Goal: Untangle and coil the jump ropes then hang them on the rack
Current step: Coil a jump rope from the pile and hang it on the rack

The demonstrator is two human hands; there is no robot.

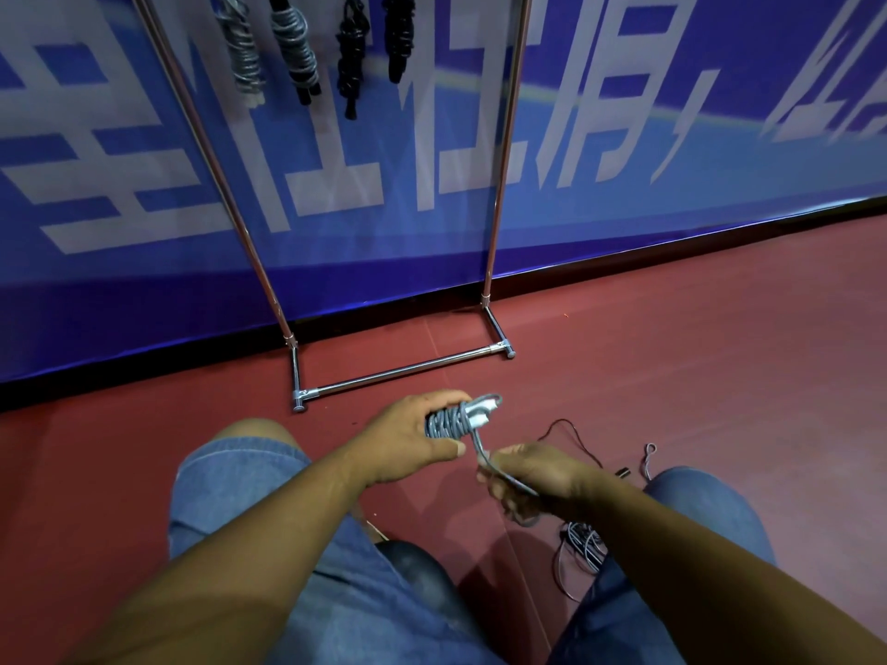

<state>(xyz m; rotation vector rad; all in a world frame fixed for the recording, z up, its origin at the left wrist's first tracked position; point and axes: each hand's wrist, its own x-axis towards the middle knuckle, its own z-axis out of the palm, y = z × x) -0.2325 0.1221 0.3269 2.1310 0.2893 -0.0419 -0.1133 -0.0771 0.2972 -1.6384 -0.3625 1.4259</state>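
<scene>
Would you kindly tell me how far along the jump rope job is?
Done: four coiled ropes hang on the rack. In hand: the left grip holds a grey coiled bundle while the right grip pinches its loose tail. Left: hanging this one, plus the tangled ropes on the floor.

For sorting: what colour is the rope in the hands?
The rope is grey, clearest in the head view.

The top edge cuts off the rack (pixel 504 151) and its hanging ropes (pixel 295 55); the right arm (pixel 672 544) partly hides the tangled ropes (pixel 581 544).
</scene>
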